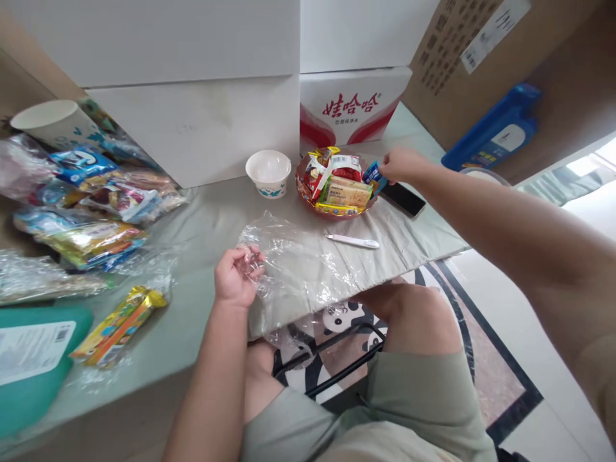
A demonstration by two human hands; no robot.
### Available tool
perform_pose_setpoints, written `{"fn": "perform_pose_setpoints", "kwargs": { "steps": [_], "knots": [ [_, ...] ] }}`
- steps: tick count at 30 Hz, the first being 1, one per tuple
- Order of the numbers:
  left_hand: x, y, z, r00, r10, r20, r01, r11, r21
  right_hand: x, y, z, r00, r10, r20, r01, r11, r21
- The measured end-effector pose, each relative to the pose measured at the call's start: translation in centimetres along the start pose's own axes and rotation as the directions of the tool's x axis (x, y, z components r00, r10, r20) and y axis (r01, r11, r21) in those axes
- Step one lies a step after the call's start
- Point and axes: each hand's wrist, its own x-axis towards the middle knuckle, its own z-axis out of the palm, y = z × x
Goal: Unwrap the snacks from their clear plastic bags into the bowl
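Observation:
My left hand [234,276] grips the edge of a clear plastic bag [303,266] that lies crumpled on the grey table near its front edge. My right hand [402,164] reaches far out and pinches a small blue snack packet [371,173] at the right rim of a reddish bowl [302,186]. The bowl holds several snack packets [339,183], red, yellow and tan.
A white paper cup [268,172] stands left of the bowl; a black phone [403,199] and a white pen [353,241] lie to its right and front. Loose snack packs [91,205] fill the left side. White boxes [192,96] and cardboard stand behind.

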Motion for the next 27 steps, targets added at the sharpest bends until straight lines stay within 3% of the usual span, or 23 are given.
{"fn": "perform_pose_setpoints", "kwargs": {
  "steps": [2,4,5,6,8,9,11,12,15,17,20,22,24,27],
  "knots": [
    [0.2,0.0,0.0,1.0,0.016,-0.018,-0.016,1.0,0.022,-0.4,0.4,0.0,0.999,0.011,-0.039,-0.01,1.0,0.02],
    [0.5,-0.1,0.2,0.997,0.034,-0.073,-0.031,0.999,0.042,-2.3,0.8,0.9,0.974,-0.015,-0.226,0.041,0.993,0.108],
    [0.7,-0.3,0.2,0.994,0.039,-0.106,-0.035,0.998,0.043,-4.0,1.1,1.9,0.935,-0.057,-0.35,0.122,0.978,0.167],
    [0.9,-0.4,0.3,0.99,0.045,-0.135,-0.04,0.998,0.038,-6.1,1.3,3.2,0.875,-0.127,-0.468,0.259,0.938,0.23],
    [1.3,-0.7,0.2,0.985,0.046,-0.164,-0.044,0.999,0.017,-11.1,1.5,6.8,0.742,-0.433,-0.512,0.607,0.759,0.237],
    [1.4,-0.9,0.1,0.985,0.049,-0.165,-0.049,0.999,0.005,-13.6,1.4,9.0,0.642,-0.607,-0.469,0.749,0.627,0.214],
    [1.7,-1.0,-0.3,0.985,0.057,-0.164,-0.061,0.998,-0.02,-18.0,1.0,13.4,0.445,-0.83,-0.338,0.896,0.408,0.177],
    [1.6,-1.0,-0.5,0.986,0.059,-0.155,-0.064,0.998,-0.027,-19.5,0.5,15.4,0.405,-0.877,-0.26,0.914,0.377,0.151],
    [1.1,-0.7,-1.3,0.995,0.057,-0.085,-0.054,0.998,0.04,-21.2,-1.1,19.9,0.456,-0.862,-0.221,0.89,0.446,0.096],
    [0.7,-0.3,-2.0,0.998,0.045,-0.044,-0.037,0.986,0.163,-20.6,-1.7,21.2,0.458,-0.847,-0.272,0.889,0.446,0.108],
    [0.3,0.0,-3.2,0.997,0.046,-0.056,-0.021,0.924,0.382,-19.4,-1.1,21.0,0.397,-0.847,-0.354,0.917,0.348,0.196],
    [0.1,0.1,-3.9,0.996,0.047,-0.076,-0.002,0.861,0.508,-18.9,-0.4,20.1,0.422,-0.812,-0.403,0.899,0.317,0.303],
    [0.0,0.1,-4.6,0.997,0.045,-0.066,0.003,0.808,0.589,-18.5,0.2,19.1,0.518,-0.745,-0.419,0.832,0.326,0.449],
    [-0.1,0.6,-5.3,0.997,0.064,-0.041,-0.026,0.796,0.605,-18.0,0.4,18.3,0.745,-0.558,-0.367,0.621,0.376,0.688]
  ]
}}
